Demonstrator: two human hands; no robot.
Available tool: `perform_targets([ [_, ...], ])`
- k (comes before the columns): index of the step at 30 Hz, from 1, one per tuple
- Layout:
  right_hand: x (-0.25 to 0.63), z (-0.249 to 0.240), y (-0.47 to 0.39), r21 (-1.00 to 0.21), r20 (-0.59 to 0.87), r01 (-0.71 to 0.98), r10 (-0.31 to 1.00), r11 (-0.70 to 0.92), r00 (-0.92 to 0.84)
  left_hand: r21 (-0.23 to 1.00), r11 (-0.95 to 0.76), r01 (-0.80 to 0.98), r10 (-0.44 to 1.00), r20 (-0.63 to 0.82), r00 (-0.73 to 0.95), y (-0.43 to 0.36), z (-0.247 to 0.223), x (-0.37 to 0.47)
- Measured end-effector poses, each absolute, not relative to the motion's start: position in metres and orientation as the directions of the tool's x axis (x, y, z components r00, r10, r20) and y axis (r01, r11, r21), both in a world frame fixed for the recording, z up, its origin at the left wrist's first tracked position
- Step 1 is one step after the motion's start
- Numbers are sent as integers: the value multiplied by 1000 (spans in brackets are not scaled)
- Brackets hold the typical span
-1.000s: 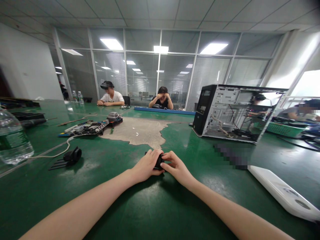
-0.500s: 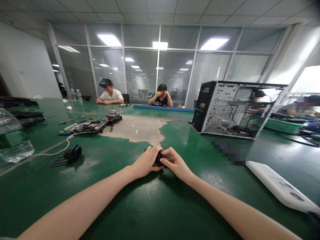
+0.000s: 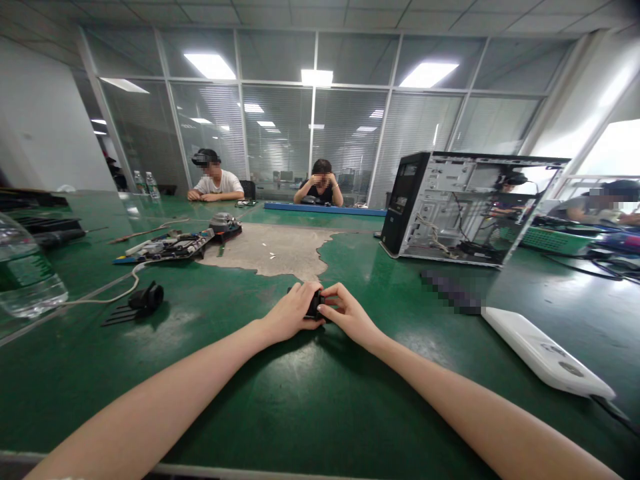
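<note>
A small black part [image 3: 315, 304] sits between my two hands over the green tabletop [image 3: 295, 393]; its exact kind does not show. My left hand [image 3: 294, 309] is closed over it from the left, hiding much of it. From the right, my right hand [image 3: 347, 316] pinches the part's near side between thumb and fingers. Off to the left lies a black plastic piece with long prongs and a round end [image 3: 145, 300], apart from both hands. Behind it is a circuit board [image 3: 167, 245] with a cooler [image 3: 223, 224] at its far end.
An opened computer case [image 3: 407, 210] stands at the right rear. A white power bank [image 3: 545, 350] with a cable lies at the right, a water bottle [image 3: 27, 273] at the left. Bare patch [image 3: 280, 247] breaks the tabletop's green surface. Two people sit across the table; others are at the right.
The view has tipped slightly downward, so the table's near edge now shows at the bottom. Both hands keep their hold on the black part with hardly any shift.
</note>
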State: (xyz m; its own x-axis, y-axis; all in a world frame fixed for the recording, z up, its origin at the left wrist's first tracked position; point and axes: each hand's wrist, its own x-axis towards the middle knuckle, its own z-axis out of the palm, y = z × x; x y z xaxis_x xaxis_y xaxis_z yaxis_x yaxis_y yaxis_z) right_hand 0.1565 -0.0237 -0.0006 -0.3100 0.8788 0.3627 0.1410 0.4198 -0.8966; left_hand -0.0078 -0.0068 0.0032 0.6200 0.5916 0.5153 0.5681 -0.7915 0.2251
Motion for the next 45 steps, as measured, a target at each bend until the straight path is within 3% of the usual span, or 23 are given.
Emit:
perform_targets([
  [5,158,-2,-23,-906,311,183,893,381,-324,205,-797,568,583,511,632,-8,5,-7],
  [13,158,-4,-22,-872,400,155,858,465,-323,187,-810,555,559,531,637,-7,3,-8],
  [20,159,-6,-22,-885,328,228,890,407,-317,179,-802,570,569,518,639,-7,2,-7],
  [26,158,-4,-24,-858,411,166,843,487,-346,173,-794,582,575,525,628,-8,2,-7],
  [35,158,-8,-22,-879,345,221,884,422,-315,184,-795,578,578,518,630,-7,2,-7],
  [40,158,-3,-27,-820,431,240,836,520,-340,178,-796,579,574,526,628,-8,1,-8],
  [45,157,-5,-24,-847,410,218,856,485,-314,175,-796,580,571,535,623,-8,1,-7],
])
